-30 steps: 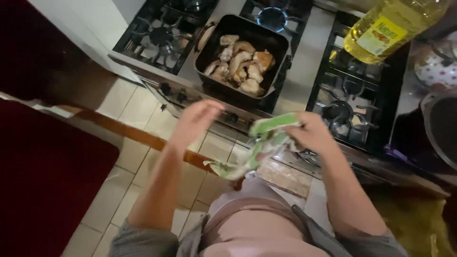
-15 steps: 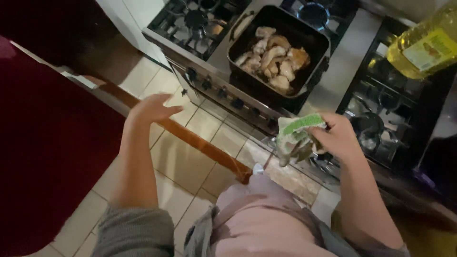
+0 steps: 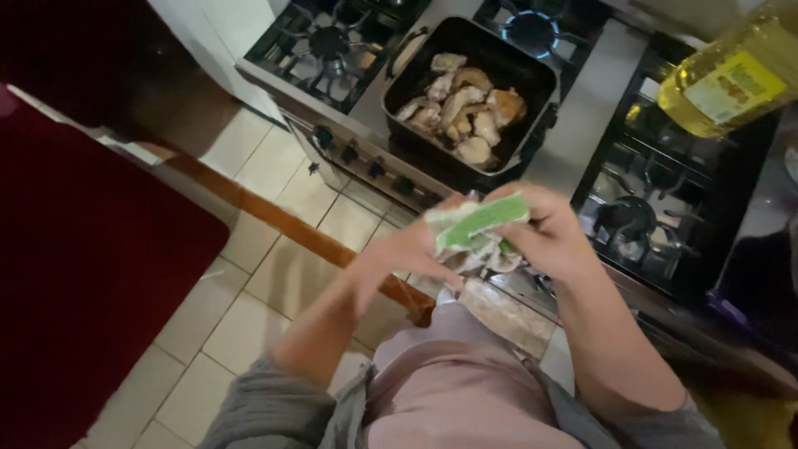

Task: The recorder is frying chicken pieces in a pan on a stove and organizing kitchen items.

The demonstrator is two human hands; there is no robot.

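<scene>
A green and white cloth (image 3: 475, 229) is bunched between both my hands in front of the stove. My right hand (image 3: 547, 235) grips it from the right, and my left hand (image 3: 407, 254) closes on its left side. Just beyond them a black roasting pan (image 3: 532, 79) holds several browned chicken pieces (image 3: 462, 106) on the stove top.
The gas stove (image 3: 640, 208) has burners left and right, with a row of knobs (image 3: 370, 162) along its front edge. A yellow oil bottle (image 3: 727, 79) stands at the far right. Tiled floor (image 3: 249, 291) and a dark red mat (image 3: 75, 274) lie to the left.
My left hand has come back in from the left, where it hung open over the floor, and now meets the cloth held by my right hand.
</scene>
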